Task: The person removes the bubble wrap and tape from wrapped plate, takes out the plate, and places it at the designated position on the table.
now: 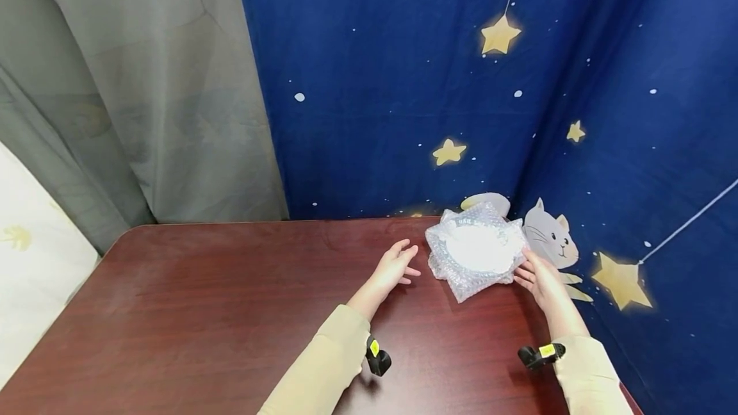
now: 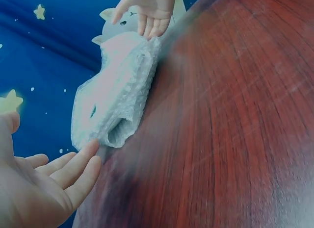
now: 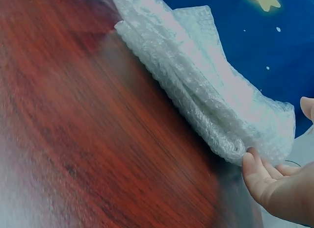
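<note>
Right wrist view gives the closest look at the right hand's grip: the right hand [image 3: 282,189] is pretty loose, fingers mostly extended, tips against one end of the clear, irregular bubble-wrap bundle [image 3: 206,86]. The thumb stands well off from the fingers, so it's more of a touch than a real hold. Can't tell from here if any weight is on those fingertips.

Left hand [image 1: 394,266] has nothing in it. Fingers are spread and relaxed, palm turned toward the bundle, and from the head camera there's a small gap between the two. In the left wrist view the fingertips overlap the bundle's near corner, but that looks like just the angle.

Bundle itself is between the hands, at the far right part of the glossy reddish-brown wooden table [image 1: 202,306], right up by the back edge. Its wrap has pointy corners sticking out all round, plus a bright white oval patch in the middle; too washed out to tell what's under there.

Further out: beige sleeves [image 1: 328,364] on both arms, with a small black wrist camera [image 1: 377,360] at each cuff. Behind the table hangs a dark blue curtain [image 1: 392,82] with yellow stars and a grey printed cat [image 1: 550,235] just beside the bundle, then a plain grey curtain [image 1: 173,95] over on the left.
</note>
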Available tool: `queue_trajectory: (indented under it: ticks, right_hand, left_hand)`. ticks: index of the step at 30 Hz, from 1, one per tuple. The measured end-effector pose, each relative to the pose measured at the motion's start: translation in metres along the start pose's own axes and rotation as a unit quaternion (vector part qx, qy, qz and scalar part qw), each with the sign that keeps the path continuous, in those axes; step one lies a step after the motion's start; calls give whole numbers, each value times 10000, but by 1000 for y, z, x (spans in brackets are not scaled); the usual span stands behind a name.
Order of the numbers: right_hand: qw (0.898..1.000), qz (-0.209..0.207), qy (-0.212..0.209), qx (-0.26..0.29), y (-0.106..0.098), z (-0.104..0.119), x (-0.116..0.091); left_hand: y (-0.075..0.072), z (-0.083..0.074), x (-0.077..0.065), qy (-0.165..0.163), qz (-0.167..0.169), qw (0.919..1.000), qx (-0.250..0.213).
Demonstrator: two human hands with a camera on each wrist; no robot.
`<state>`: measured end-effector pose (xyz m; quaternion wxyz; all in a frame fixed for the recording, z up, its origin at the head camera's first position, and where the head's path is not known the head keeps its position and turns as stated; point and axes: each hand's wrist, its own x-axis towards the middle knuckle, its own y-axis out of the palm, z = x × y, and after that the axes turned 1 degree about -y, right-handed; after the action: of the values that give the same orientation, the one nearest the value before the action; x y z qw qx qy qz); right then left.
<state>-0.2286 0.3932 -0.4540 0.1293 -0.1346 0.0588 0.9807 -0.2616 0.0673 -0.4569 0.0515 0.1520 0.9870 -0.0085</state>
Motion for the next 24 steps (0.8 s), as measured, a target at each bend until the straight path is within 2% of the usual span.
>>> queue_trajectory:
  ticks: [5, 9, 15, 24]
  right_hand:
    - [9990, 135, 83, 426, -2, 0, -1]
    - [9983, 190, 157, 529, -1, 0, -1]
    - [9982, 105, 228, 550, 2, -4, 2]
    - [9958, -138, 183, 883, 2, -10, 8]
  left_hand:
    - [6, 0, 3, -24, 96, 9996, -269]
    - [10, 2, 5, -31, 137, 9991, -401]
    - [17, 11, 12, -84, 160, 9978, -644]
    - [27, 19, 19, -239, 151, 9949, -970]
